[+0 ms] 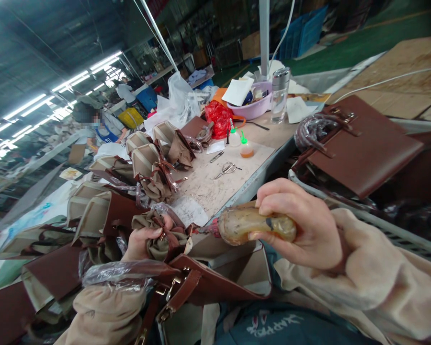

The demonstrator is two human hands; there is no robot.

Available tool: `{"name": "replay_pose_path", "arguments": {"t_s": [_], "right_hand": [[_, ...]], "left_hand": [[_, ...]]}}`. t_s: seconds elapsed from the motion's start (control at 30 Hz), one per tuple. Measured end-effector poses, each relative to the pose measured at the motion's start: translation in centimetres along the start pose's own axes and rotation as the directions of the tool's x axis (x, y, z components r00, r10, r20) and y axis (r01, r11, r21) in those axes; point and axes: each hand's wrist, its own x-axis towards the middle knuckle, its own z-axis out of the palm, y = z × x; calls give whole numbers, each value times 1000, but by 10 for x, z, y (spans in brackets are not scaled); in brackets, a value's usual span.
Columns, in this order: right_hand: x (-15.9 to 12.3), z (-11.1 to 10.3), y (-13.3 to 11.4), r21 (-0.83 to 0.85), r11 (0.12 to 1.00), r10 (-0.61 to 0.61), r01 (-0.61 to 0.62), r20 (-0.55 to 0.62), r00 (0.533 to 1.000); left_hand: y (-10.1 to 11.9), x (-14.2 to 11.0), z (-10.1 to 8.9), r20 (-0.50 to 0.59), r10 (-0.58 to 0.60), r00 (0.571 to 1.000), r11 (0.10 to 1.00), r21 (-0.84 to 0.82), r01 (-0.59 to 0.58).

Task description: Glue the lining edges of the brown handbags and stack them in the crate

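Note:
My right hand [301,225] is wrapped round a yellowish, stained squeeze bottle [242,225] held on its side. Its red nozzle [212,227] points left, close to the bunched olive-brown fabric [154,235] in my left hand [138,244]. Whether the tip touches the fabric I cannot tell. The fingers of my left hand are closed on this cloth, partly hidden by its folds. Beneath both hands lies a brown leather handbag [215,282], open, with a pale lining and straps. Clear plastic film [118,274] covers one of its handles.
Several similar bags [143,158] crowd the left. On the table [197,187] are scissors [227,169], thread snips [216,156], two small green-capped bottles [246,148], a red plastic bag [218,120], a purple basin [253,108] and a clear flask [280,93]. A finished-looking handbag [366,143] sits in a crate at right.

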Motion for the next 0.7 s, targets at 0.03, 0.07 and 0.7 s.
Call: {"name": "replay_pose_path", "arguments": {"t_s": [0.03, 0.07, 0.7], "right_hand": [[-1, 0, 1, -3, 1000, 4, -4, 1, 1000], [-1, 1, 1, -7, 1000, 9, -9, 2, 1000], [-14, -15, 16, -64, 998, -12, 14, 37, 999]], "left_hand": [[0, 0, 0, -11, 6, 1000, 1000, 17, -6], [0, 0, 0, -22, 16, 1000, 999, 35, -15], [12, 21, 15, 5, -193, 981, 981, 9, 193]]}}
